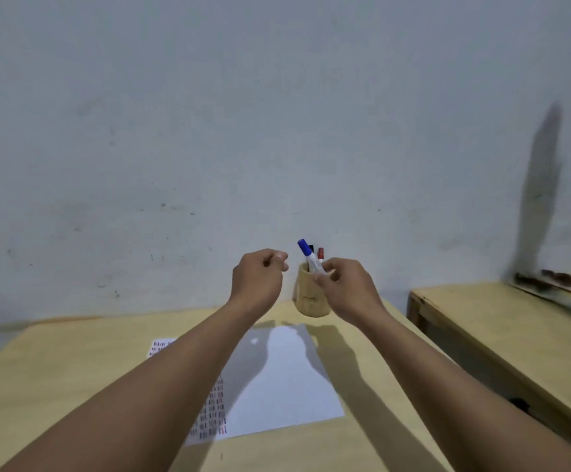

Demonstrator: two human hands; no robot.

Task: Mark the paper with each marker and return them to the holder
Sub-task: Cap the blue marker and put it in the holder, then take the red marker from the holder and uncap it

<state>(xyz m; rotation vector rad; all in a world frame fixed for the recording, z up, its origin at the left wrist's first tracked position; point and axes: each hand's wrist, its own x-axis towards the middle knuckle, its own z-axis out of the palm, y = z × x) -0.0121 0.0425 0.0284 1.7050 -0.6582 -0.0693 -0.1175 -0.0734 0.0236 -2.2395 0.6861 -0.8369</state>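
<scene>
over the far edge of the wooden table [72,386], at about 12 o'clock from the paper [277,376], the right hand [348,291] pinches a blue-capped marker [309,258] between thumb and fingertips, cap up and tilted toward 11 o'clock, right at the mouth of the wooden holder [311,298]. the left hand [258,281] hangs just beside it at 9 o'clock, loosely curled with finger and thumb nearly meeting, and holds nothing that i can see.

the paper already carries rows of small red and dark marks down its left strip, so a good deal of marking looks done. a red-capped marker [320,253] stands in the holder, with something dark just behind the blue one, perhaps a black cap. my guess is the blue marker is either going back in or just coming out; one picture cannot settle which. if any markers are left to use, that is what remains.

much of the paper's left side lies under the left forearm, so the marks there cannot be counted or their colours sorted. the holder's inside is hidden by the right hand. whether the blue cap is seated is hard to tell. a second table [481,318] at 3 o'clock holds a blurred object cut by the frame.
</scene>
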